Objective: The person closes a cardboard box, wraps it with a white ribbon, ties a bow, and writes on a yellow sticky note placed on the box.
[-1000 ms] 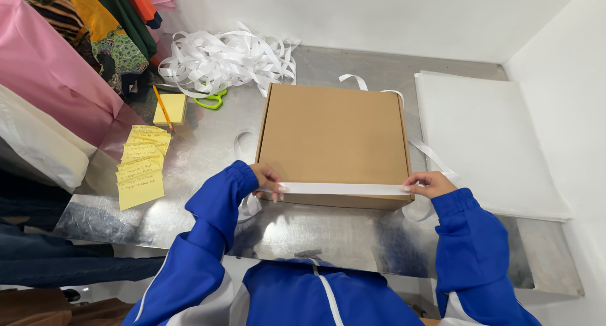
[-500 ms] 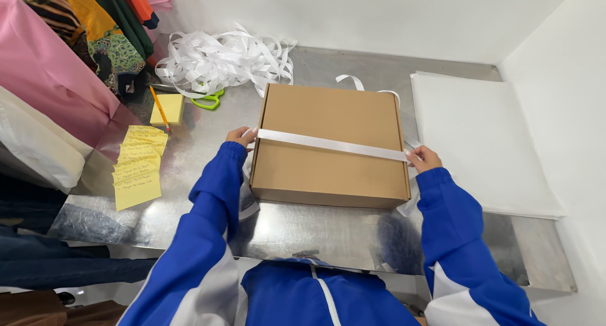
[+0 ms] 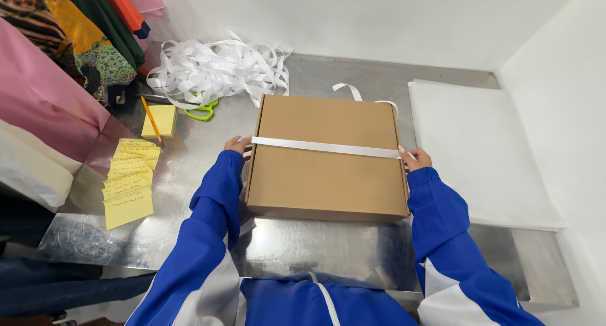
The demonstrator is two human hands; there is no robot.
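A flat brown cardboard box [image 3: 328,174] lies shut on a shiny metal table [image 3: 303,244]. A white ribbon [image 3: 325,147] is stretched straight across its lid from side to side. My left hand [image 3: 237,144] grips the ribbon at the box's left edge. My right hand [image 3: 416,159] grips it at the right edge. Both arms wear blue sleeves with white panels. A loose loop of ribbon [image 3: 353,91] pokes out behind the box.
A tangled heap of white ribbon [image 3: 214,67] lies at the back left, with green-handled scissors [image 3: 201,112] beside it. A yellow notepad [image 3: 158,119] with a pencil and several yellow notes [image 3: 128,181] lie left. White sheets [image 3: 480,149] are stacked right. Coloured fabrics hang far left.
The ribbon has travelled from the box's front edge up onto the lid, toward its middle. Both hands moved away from me along the box's sides with it.
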